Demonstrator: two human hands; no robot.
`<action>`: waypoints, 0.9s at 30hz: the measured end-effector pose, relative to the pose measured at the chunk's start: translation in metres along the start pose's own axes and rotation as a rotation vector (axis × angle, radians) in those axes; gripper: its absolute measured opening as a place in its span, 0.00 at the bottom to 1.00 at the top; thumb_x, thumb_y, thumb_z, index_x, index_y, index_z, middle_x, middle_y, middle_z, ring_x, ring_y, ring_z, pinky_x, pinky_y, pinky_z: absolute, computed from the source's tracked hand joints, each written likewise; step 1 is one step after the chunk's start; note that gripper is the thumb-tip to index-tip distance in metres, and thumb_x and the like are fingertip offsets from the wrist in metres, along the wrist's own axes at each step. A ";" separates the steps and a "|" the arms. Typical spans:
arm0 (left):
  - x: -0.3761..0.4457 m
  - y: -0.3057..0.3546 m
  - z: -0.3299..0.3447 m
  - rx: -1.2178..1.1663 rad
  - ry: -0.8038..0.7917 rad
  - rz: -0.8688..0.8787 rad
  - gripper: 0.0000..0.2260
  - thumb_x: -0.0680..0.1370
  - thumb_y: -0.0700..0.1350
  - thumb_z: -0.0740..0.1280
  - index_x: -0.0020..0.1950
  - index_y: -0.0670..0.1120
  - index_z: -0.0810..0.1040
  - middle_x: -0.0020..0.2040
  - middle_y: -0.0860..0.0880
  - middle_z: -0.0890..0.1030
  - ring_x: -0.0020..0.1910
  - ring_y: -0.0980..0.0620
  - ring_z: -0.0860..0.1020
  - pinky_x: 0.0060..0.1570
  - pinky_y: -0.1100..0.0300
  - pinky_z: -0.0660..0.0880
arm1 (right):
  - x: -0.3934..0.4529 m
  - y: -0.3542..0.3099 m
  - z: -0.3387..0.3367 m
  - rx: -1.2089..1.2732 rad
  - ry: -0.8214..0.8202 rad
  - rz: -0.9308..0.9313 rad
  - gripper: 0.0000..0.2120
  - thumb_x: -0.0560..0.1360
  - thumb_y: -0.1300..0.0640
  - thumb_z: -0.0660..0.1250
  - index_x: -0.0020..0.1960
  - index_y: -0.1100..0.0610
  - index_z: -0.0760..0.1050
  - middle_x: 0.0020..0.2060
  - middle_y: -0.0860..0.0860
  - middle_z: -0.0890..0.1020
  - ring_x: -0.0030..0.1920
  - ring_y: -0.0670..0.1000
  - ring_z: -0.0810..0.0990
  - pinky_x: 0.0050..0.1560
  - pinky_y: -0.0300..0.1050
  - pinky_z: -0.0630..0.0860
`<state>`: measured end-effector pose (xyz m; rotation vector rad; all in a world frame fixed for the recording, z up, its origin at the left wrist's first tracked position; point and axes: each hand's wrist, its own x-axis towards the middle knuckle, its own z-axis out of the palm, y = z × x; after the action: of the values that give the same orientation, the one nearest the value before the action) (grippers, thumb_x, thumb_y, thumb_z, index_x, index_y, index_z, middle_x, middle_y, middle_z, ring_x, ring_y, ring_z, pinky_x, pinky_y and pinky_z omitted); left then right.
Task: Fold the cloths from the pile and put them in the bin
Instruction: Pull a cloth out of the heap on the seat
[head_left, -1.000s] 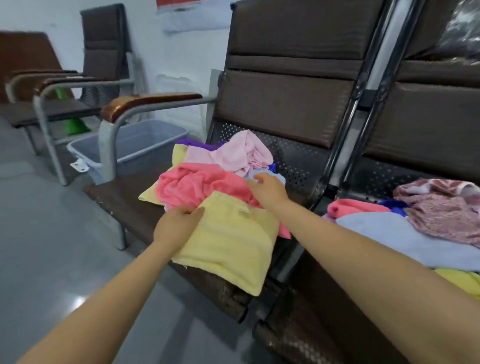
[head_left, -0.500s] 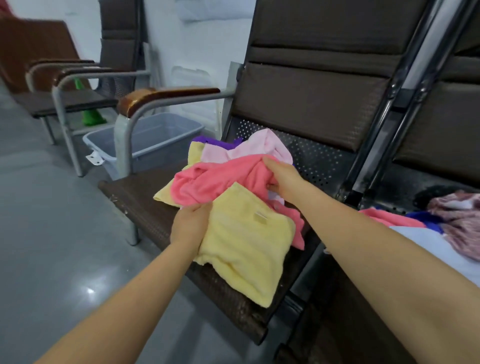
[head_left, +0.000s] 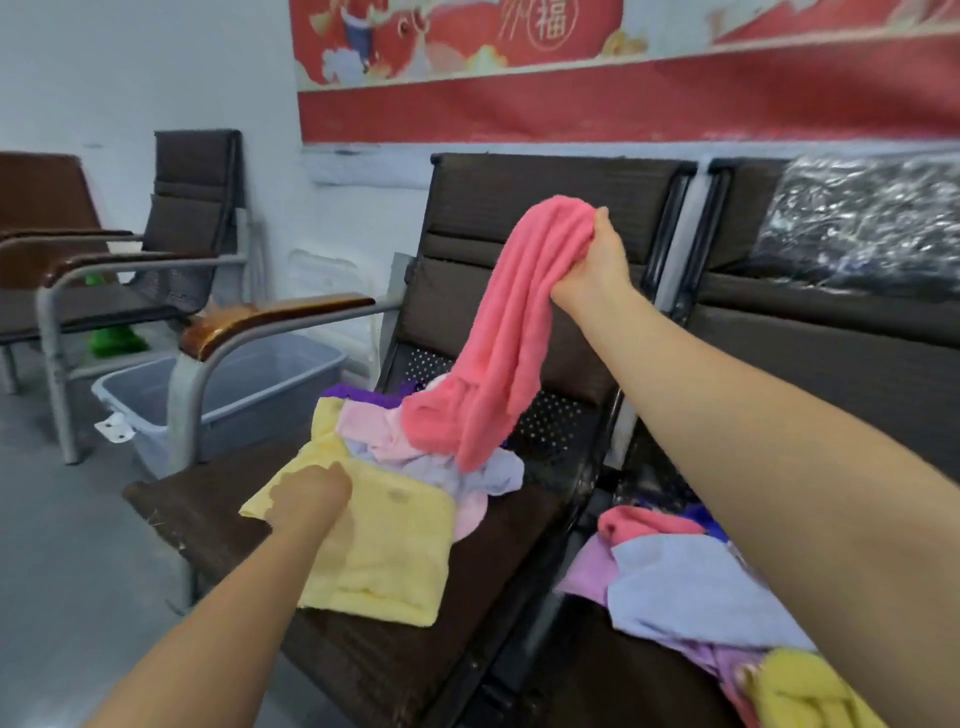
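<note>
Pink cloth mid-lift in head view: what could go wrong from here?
1. The pink cloth hangs bunched from the right hand, its lower end on the pile; lifting further may drag loose cloths along.
2. The left hand rests on the yellow cloth, which overhangs the seat's front edge and may slip to the floor if released.

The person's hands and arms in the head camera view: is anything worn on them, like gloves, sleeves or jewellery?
Nothing is worn that shows here. Both forearms are bare up to the picture's edge, with no sleeve in view. The left hand and the right hand have no gloves, and no watch, bracelet or ring shows. The left hand is somewhat blurred, so fine detail there cannot be told.
</note>
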<state>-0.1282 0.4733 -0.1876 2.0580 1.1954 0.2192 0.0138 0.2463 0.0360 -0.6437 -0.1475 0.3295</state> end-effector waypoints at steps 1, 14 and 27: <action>-0.006 0.013 -0.003 0.009 0.011 0.026 0.24 0.82 0.53 0.50 0.70 0.38 0.68 0.71 0.37 0.67 0.69 0.38 0.65 0.67 0.49 0.62 | -0.002 -0.014 0.003 -0.006 0.023 -0.025 0.30 0.79 0.38 0.56 0.65 0.63 0.73 0.64 0.60 0.77 0.65 0.60 0.74 0.69 0.56 0.67; -0.272 0.176 0.046 -0.794 -0.763 0.350 0.16 0.83 0.52 0.51 0.50 0.44 0.74 0.41 0.46 0.78 0.37 0.50 0.76 0.37 0.59 0.72 | -0.179 -0.193 -0.033 -0.260 0.027 -0.358 0.21 0.81 0.46 0.56 0.53 0.63 0.77 0.45 0.59 0.84 0.49 0.57 0.82 0.56 0.52 0.77; -0.391 0.090 0.165 -0.370 -1.004 0.154 0.06 0.80 0.42 0.59 0.45 0.44 0.73 0.37 0.47 0.74 0.32 0.51 0.71 0.33 0.62 0.68 | -0.398 -0.162 -0.385 -1.643 0.421 0.385 0.11 0.73 0.56 0.70 0.33 0.54 0.74 0.31 0.44 0.76 0.32 0.39 0.72 0.33 0.30 0.70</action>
<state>-0.2039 0.0468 -0.1659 1.5700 0.3375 -0.4521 -0.2274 -0.2297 -0.1835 -2.3655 0.1619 0.3905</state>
